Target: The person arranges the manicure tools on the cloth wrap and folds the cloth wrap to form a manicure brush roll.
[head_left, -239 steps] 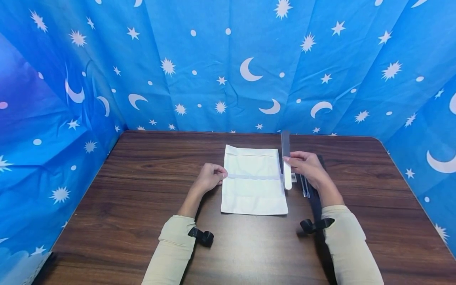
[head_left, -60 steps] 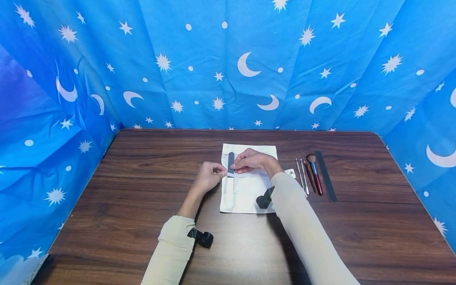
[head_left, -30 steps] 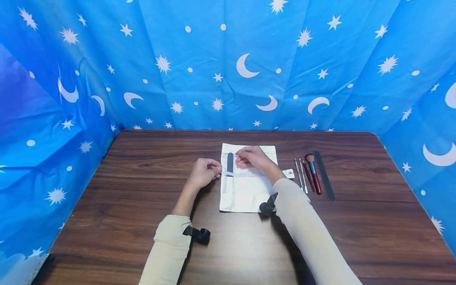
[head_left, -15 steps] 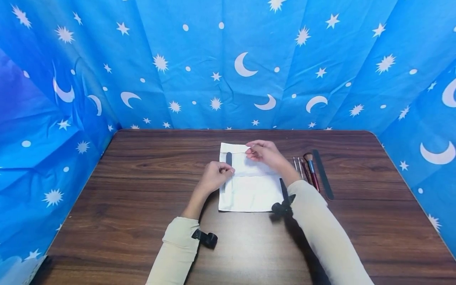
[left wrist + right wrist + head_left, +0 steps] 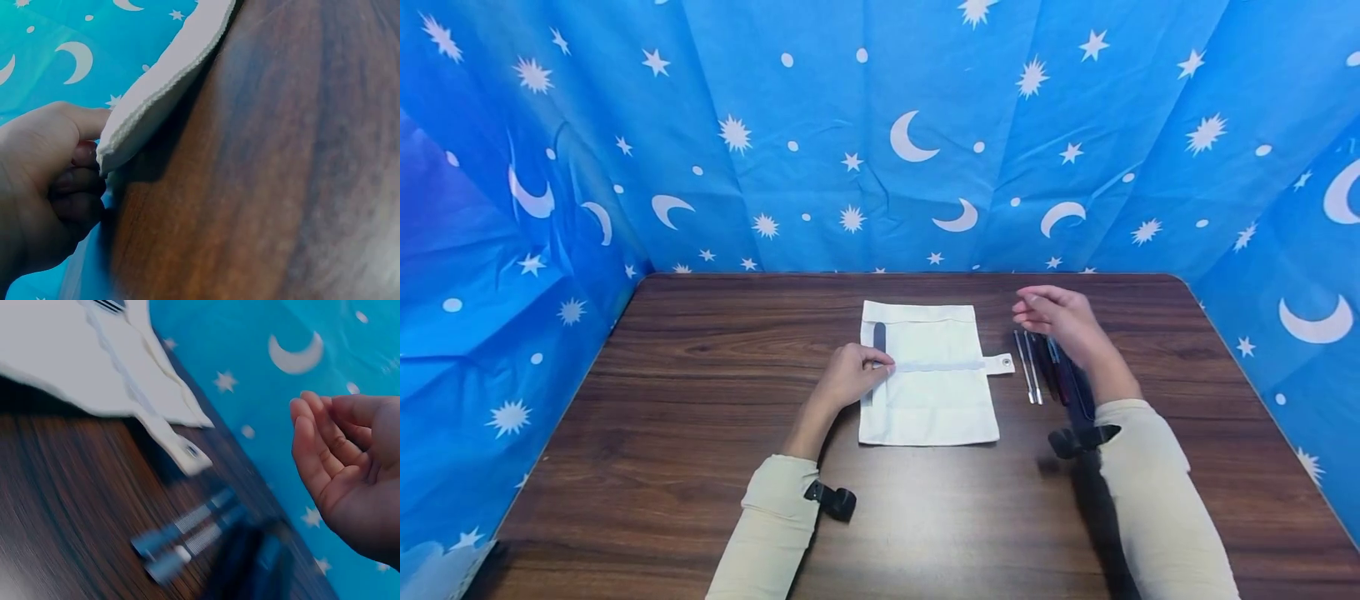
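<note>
A white fabric tool pouch [image 5: 936,408] lies flat and unrolled on the table, an elastic band across its middle. My left hand [image 5: 848,375] grips its left edge, thumb near the band; in the left wrist view the other fingers curl at the pouch's corner. A grey nail file [image 5: 880,335] sits under the band at the pouch's left side, partly covered by that hand. My right hand [image 5: 1066,325] is raised over the tools at the right, fingers loosely bent and holding nothing. Beneath it lie two slim metal tools [image 5: 1028,371] and a makeup brush [image 5: 1055,354], partly hidden.
The pouch's strap with a metal snap [image 5: 1000,363] points right towards the tools. A dark file [image 5: 1084,396] lies mostly under my right wrist's shadow. Behind the wooden table [image 5: 700,400] hangs a blue curtain [image 5: 820,100] with moons and stars.
Earlier my right hand brought the grey nail file to the pouch's left side, under the band. It has since left the pouch and moved right over the tools. My left hand shifted slightly onto the pouch.
</note>
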Available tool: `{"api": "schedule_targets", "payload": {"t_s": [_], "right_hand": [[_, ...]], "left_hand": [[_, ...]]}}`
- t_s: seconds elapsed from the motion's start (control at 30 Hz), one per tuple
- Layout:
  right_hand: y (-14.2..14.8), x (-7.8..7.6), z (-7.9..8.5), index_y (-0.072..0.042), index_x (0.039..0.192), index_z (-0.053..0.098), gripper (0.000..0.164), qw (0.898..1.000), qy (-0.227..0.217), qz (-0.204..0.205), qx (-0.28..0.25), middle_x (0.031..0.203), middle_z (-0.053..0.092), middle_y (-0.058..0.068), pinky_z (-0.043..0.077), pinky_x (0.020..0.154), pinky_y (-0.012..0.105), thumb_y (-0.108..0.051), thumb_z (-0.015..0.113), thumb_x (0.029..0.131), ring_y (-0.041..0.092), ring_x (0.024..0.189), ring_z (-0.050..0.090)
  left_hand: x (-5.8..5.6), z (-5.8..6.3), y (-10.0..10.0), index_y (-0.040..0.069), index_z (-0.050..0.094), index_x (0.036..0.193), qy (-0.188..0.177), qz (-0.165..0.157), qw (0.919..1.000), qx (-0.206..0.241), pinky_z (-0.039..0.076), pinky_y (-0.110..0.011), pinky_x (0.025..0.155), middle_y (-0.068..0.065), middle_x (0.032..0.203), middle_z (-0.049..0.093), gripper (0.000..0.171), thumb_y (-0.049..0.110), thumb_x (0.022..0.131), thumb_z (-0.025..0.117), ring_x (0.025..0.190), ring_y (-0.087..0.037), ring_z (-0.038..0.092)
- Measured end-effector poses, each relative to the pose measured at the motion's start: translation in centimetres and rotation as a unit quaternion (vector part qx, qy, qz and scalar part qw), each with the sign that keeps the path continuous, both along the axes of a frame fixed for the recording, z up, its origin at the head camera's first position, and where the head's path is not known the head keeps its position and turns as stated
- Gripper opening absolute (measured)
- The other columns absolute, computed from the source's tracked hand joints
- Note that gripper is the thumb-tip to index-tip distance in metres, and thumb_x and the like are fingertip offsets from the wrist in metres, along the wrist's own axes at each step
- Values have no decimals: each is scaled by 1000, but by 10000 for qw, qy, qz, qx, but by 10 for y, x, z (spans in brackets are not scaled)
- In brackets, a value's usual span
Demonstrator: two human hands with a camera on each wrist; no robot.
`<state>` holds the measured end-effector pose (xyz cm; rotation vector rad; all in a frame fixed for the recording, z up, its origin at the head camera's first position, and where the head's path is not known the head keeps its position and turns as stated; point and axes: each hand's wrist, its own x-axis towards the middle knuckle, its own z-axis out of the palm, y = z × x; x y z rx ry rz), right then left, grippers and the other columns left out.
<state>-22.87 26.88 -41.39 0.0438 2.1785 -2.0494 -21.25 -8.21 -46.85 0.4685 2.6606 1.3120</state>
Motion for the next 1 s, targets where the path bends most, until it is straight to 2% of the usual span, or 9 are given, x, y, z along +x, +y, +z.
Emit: {"api": "schedule_targets", "payload": {"t_s": [0.07, 0.13, 0.23, 0.33, 0.53, 0.67, 0.8, 0.9, 1.0], "right_hand": [[13, 4, 1, -16, 112, 62, 11, 9996, 101, -43, 275, 88, 74, -15, 57, 76, 16, -22, 55, 105, 1, 81, 71], [25, 8, 0, -10, 116, 63, 18, 9972, 153, -60, 727, 86, 73, -19, 57, 75, 16, -23, 55, 105, -1, 79, 70], [40, 13, -3, 3, 128, 57, 35, 9849, 206, 27, 1719, 86, 68, -26, 55, 75, 15, -24, 51, 107, -5, 80, 68], [51, 18, -8, 13, 132, 54, 43, 9724, 185, 3, 2325, 87, 67, -23, 55, 73, 15, -21, 51, 106, -7, 78, 66], [64, 27, -17, 12, 128, 59, 42, 9492, -260, -306, 3121, 97, 73, 6, 56, 69, 17, -22, 57, 104, -2, 73, 64], [68, 34, -17, 10, 125, 62, 45, 9326, -776, -419, 3501, 103, 72, 19, 58, 80, 34, -29, 58, 103, 15, 82, 68], [67, 41, -11, 8, 114, 66, 50, 9092, -1314, -342, 3937, 102, 70, 22, 52, 85, 49, -40, 61, 100, 32, 94, 65], [64, 45, -5, 6, 104, 68, 50, 8942, -1514, -241, 4206, 94, 68, 19, 51, 79, 46, -44, 64, 97, 34, 93, 61], [59, 46, -2, 1, 91, 69, 43, 8880, -1584, -206, 4313, 85, 63, 11, 48, 71, 37, -42, 65, 96, 31, 88, 58]], "left_hand": [[-1, 0, 0, 8, 79, 106, 4, -32, 9999, -126, 32, -23, 53, 8, 52, 40, 18, 20, 96, 70, 48, -7, 34], [-1, 0, 0, 8, 79, 107, 12, -53, 9997, -235, 33, -23, 53, 7, 53, 42, 19, 21, 97, 69, 49, -7, 35], [-2, 1, 1, 9, 79, 106, 36, -71, 9993, -369, 34, -23, 54, 7, 55, 43, 18, 21, 97, 69, 50, -8, 37], [-2, 1, 1, 10, 79, 105, 45, -73, 9990, -436, 34, -24, 55, 6, 55, 43, 17, 21, 97, 69, 50, -8, 37], [-3, 1, 4, 11, 79, 101, -9, -8, 9983, -578, 35, -24, 56, 6, 55, 44, 14, 20, 96, 69, 50, -9, 37], [-4, 1, 5, 12, 79, 98, -83, 72, 9981, -609, 35, -24, 57, 7, 55, 44, 12, 20, 95, 70, 51, -9, 38], [-4, 3, 5, 12, 79, 97, -149, 72, 9980, -607, 35, -25, 58, 7, 56, 44, 12, 18, 96, 69, 52, -9, 38], [-3, 5, 6, 12, 78, 96, -188, 70, 9978, -627, 36, -26, 59, 6, 57, 44, 12, 18, 96, 68, 53, -10, 39], [-3, 6, 7, 12, 78, 96, -197, 93, 9977, -647, 36, -26, 59, 6, 58, 44, 12, 18, 96, 68, 54, -10, 39]]}}
